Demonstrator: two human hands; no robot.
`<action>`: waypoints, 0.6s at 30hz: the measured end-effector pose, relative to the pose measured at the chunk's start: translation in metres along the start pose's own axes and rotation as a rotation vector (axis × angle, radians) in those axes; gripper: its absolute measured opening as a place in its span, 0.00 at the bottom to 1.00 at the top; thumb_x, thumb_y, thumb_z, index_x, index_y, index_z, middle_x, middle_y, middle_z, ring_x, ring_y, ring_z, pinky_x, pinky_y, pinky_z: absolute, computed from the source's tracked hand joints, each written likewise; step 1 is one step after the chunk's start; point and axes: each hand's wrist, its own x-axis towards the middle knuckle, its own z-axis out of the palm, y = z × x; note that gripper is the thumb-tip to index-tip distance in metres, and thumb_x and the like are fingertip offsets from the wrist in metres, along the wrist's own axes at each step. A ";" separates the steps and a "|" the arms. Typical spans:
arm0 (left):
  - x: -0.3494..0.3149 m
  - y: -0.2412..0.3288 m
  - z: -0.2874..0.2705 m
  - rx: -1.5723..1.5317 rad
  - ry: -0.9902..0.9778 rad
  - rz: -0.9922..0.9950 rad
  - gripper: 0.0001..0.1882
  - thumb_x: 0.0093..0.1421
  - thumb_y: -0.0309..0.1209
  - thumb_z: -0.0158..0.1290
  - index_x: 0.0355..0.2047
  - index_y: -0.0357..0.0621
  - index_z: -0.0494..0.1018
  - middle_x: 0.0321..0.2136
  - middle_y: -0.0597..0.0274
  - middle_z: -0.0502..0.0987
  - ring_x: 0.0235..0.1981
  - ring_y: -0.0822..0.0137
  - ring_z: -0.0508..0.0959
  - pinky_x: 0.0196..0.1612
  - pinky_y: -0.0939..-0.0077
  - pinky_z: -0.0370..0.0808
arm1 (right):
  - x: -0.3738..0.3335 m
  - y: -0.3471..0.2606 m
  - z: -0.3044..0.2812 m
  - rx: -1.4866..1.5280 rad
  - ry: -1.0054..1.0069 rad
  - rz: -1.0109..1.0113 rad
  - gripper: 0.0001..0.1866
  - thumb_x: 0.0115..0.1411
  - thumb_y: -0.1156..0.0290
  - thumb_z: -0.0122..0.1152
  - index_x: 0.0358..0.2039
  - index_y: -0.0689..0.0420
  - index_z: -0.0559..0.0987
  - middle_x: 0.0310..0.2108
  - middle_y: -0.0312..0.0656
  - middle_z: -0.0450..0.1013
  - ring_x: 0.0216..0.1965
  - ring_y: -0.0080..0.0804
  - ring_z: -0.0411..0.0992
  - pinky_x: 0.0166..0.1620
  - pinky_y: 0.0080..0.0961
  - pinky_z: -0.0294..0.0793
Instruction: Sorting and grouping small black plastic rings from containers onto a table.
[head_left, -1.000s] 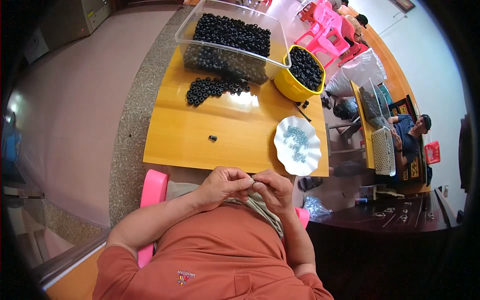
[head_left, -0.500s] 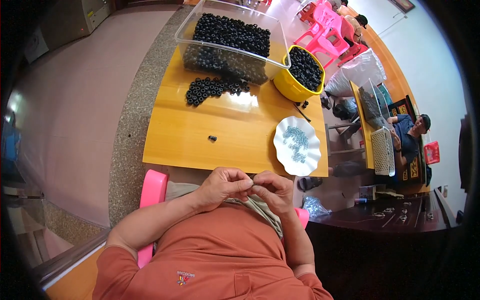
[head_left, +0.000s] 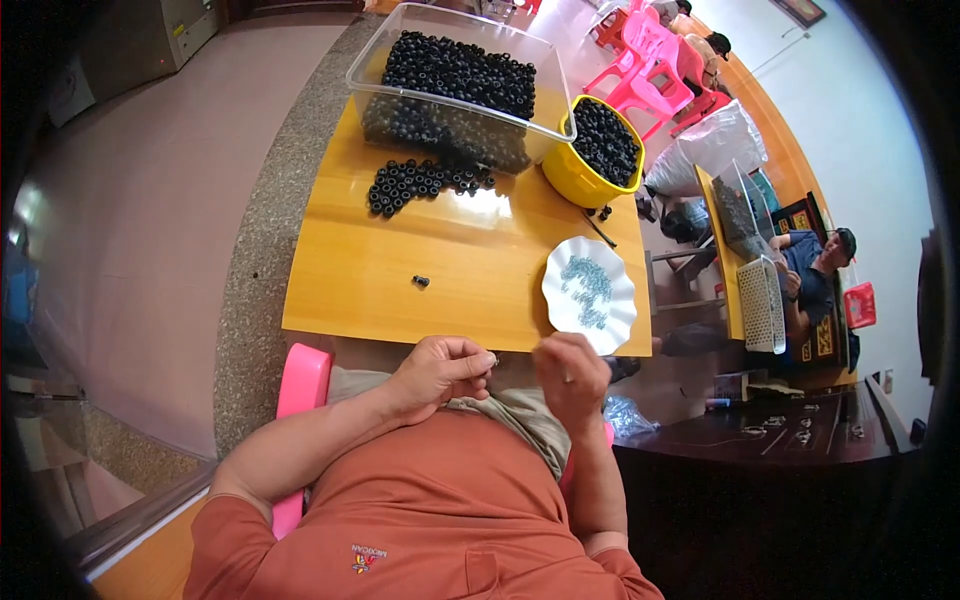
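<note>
My left hand (head_left: 440, 376) is over my lap, thumb and forefinger pinched on a tiny piece at their tips, too small to name. My right hand (head_left: 573, 378) is closed with curled fingers, slightly blurred, just short of the white scalloped plate (head_left: 618, 325); whether it holds anything is hidden. Small bluish clear pieces (head_left: 588, 290) lie scattered on that plate. On the yellow table (head_left: 350, 290), a single small black part (head_left: 421, 282) lies by itself ahead of my left hand. Farther off, a loose cluster of black ring-shaped parts (head_left: 405, 185) is spread out.
At the table's far side stand a clear plastic bin (head_left: 450, 135) and a yellow tub (head_left: 575, 180), both full of black parts. A thin dark stick (head_left: 600, 232) lies near the right edge. A person (head_left: 815, 275) sits at another table, beside a white basket (head_left: 762, 305).
My hands were together at the fingertips. Now the right hand has drawn away to the right, toward the plate, and its fingers have curled. My left hand stays nearly in place.
</note>
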 end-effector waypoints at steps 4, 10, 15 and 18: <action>0.000 0.001 0.002 -0.003 0.026 -0.013 0.07 0.63 0.31 0.56 0.34 0.39 0.75 0.29 0.64 0.75 0.29 0.74 0.76 0.37 0.74 0.79 | 0.004 0.040 -0.014 -0.176 0.059 0.123 0.10 0.52 0.82 0.66 0.35 0.61 0.78 0.31 0.46 0.75 0.25 0.36 0.75 0.30 0.27 0.74; 0.003 0.002 0.001 -0.003 0.040 -0.021 0.07 0.64 0.31 0.55 0.35 0.40 0.75 0.29 0.65 0.75 0.30 0.74 0.76 0.36 0.73 0.79 | 0.003 0.028 -0.009 -0.144 -0.050 0.081 0.12 0.50 0.82 0.67 0.36 0.62 0.78 0.34 0.46 0.76 0.26 0.33 0.76 0.31 0.26 0.74; 0.000 0.001 0.000 -0.029 -0.035 -0.015 0.07 0.65 0.32 0.54 0.36 0.40 0.75 0.30 0.65 0.76 0.31 0.73 0.76 0.37 0.74 0.79 | -0.009 -0.012 0.021 0.388 -0.192 0.156 0.14 0.50 0.85 0.67 0.39 0.62 0.79 0.34 0.47 0.76 0.33 0.31 0.76 0.34 0.22 0.74; 0.000 0.003 0.000 -0.045 -0.029 -0.032 0.08 0.64 0.33 0.56 0.37 0.42 0.76 0.30 0.68 0.77 0.30 0.77 0.77 0.37 0.78 0.80 | -0.013 -0.009 0.029 0.522 -0.149 0.183 0.13 0.53 0.87 0.65 0.40 0.62 0.79 0.36 0.45 0.75 0.34 0.28 0.75 0.34 0.20 0.73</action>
